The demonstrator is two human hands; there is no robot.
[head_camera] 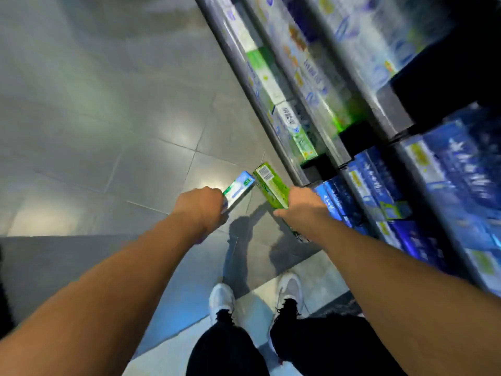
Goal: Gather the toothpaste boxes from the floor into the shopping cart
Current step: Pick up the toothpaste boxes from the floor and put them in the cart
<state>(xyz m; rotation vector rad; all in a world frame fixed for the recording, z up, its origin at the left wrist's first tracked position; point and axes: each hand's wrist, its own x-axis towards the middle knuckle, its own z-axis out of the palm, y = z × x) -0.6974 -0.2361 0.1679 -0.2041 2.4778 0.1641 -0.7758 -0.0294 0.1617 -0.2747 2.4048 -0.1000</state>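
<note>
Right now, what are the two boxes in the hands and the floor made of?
The blue-and-white box in the left hand and the green box in the right hand look like thin printed cardboard with sharp folded edges. The floor seems to be glossy grey tile: grout lines, light reflections.
</note>
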